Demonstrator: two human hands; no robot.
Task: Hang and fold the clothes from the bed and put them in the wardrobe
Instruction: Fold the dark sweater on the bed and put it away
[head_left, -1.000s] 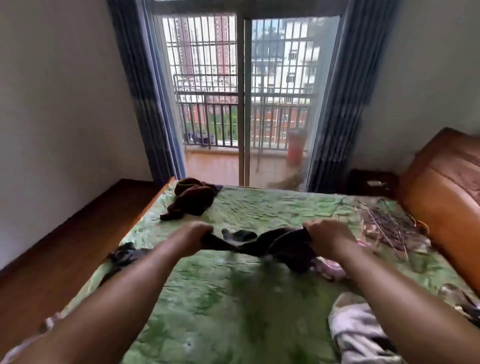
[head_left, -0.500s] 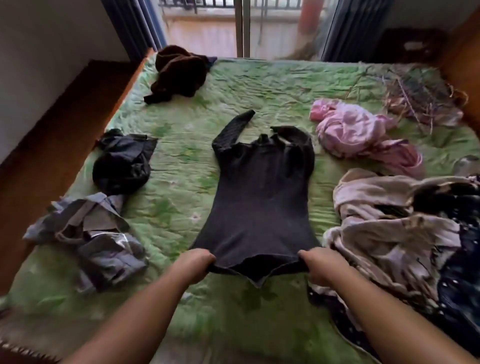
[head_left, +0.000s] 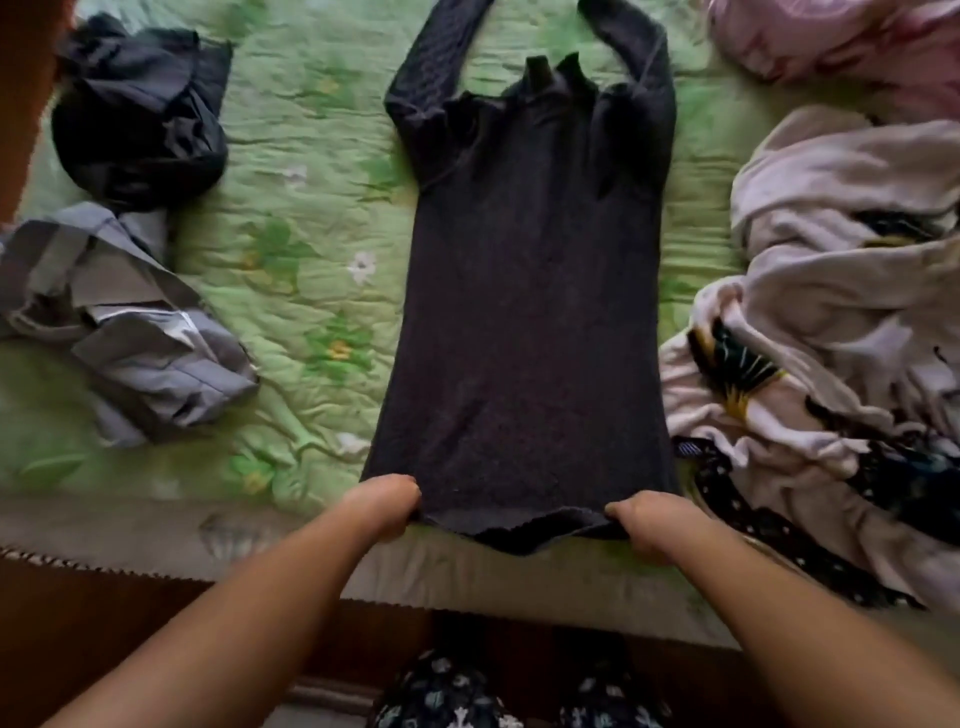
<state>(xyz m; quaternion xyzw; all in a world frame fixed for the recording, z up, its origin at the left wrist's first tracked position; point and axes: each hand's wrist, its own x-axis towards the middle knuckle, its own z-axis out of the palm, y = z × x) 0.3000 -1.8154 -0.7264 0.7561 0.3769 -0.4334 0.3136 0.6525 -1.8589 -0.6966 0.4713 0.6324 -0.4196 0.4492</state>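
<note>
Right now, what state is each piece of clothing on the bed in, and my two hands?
dark top, spread flat
left hand, gripping its hem
right hand, gripping its hem
black garment, crumpled
grey garment, crumpled
pale printed garment, heaped
pink garment, bunched

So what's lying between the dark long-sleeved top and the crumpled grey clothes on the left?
Only the bare green flowered quilt. In the head view, no garment lies between the dark long-sleeved top and the grey clothes.
</note>
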